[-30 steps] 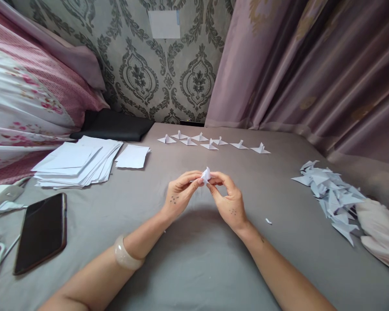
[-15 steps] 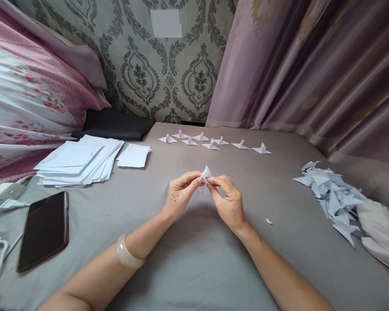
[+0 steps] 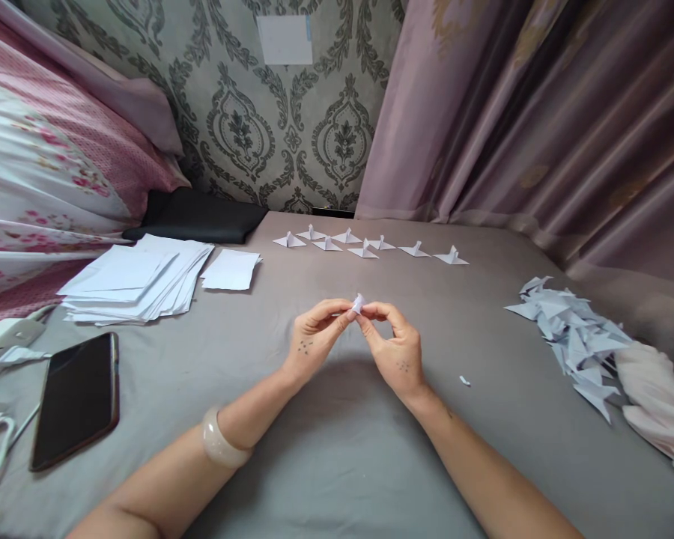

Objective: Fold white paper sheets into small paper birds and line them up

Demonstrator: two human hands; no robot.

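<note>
Between my two hands is a small piece of folded white paper [image 3: 358,304], its pointed top standing above the fingertips. My left hand [image 3: 319,333] pinches it from the left with thumb and forefinger. From the right, my right hand [image 3: 394,343] grips it the same way, and the fingers hide much of its lower part. Beyond the hands, several folded paper cranes [image 3: 365,250] stand in loose rows with wings spread. A heap of folded paper pieces [image 3: 573,329] lies at the right.
At the left lie a stack of white paper sheets [image 3: 140,281], a smaller paper stack [image 3: 231,269], a phone [image 3: 77,400] and a white power strip [image 3: 5,344]. A black flat item [image 3: 196,217] is behind them. A paper scrap [image 3: 464,381] lies right of my hands.
The folded paper now sits lower between my fingertips, and less of its pointed top shows. Both hands stay in nearly the same place; the whole view has shifted slightly.
</note>
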